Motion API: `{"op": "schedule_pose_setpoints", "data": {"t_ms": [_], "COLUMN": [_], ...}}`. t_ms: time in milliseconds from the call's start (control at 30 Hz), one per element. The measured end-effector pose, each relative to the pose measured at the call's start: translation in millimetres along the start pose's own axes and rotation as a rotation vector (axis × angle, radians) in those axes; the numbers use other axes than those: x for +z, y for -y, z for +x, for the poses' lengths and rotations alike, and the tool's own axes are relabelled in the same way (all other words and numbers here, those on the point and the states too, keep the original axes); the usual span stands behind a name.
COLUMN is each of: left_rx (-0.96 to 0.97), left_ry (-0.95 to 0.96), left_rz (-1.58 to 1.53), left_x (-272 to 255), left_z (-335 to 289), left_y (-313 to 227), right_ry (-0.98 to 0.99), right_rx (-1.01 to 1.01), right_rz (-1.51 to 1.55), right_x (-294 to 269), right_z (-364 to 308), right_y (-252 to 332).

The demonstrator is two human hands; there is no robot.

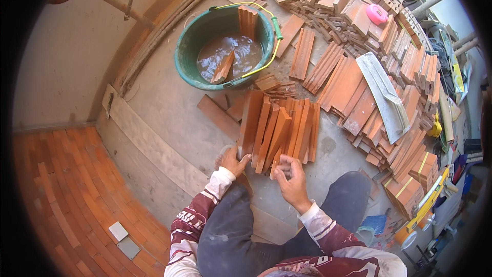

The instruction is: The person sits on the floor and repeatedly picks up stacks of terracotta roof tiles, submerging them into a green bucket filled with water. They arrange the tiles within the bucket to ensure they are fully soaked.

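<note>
Several orange-brown brick tiles stand on edge in a row on the floor before me. My left hand is at the near end of the leftmost brick tile, its thumb against the end and its other fingers partly hidden. Beside it, my right hand is curled, with thumb and fingertips closed at the near end of a thin tile in the middle of the row. Beyond the row stands a green bucket of murky water, with one tile leaning inside and another partly sunk.
Stacked brick tiles fill the right side, with a grey dusty trough-shaped strip and a pink round object on top. A yellow level and tools lie far right. Brick paving covers the lower left, beside a wall.
</note>
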State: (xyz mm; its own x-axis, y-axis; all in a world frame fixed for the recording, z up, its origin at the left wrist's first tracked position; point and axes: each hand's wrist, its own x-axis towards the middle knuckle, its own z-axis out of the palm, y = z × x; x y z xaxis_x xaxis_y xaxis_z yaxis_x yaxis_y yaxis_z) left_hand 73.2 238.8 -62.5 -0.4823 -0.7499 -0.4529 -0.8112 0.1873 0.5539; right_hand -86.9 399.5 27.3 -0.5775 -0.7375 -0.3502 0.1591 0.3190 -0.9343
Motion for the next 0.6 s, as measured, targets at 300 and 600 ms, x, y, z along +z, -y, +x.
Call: {"op": "schedule_pose_setpoints", "data": {"t_ms": [300, 600], "left_rx": [0.567, 0.324], "left_ry": [-0.178, -0.058], "left_rz": [-0.100, -0.297], "left_x": [5.5, -7.9], "left_z": [7.9, 47.1], "left_y": [-16.4, -6.9], "right_ry": [-0.121, -0.160], "right_rx": [-0.243, -0.298], "right_rz": [-0.492, -1.011], "right_x": [21.6, 37.3], "right_z": [35.6, 66.5], "right_y": [-15.2, -14.7]}}
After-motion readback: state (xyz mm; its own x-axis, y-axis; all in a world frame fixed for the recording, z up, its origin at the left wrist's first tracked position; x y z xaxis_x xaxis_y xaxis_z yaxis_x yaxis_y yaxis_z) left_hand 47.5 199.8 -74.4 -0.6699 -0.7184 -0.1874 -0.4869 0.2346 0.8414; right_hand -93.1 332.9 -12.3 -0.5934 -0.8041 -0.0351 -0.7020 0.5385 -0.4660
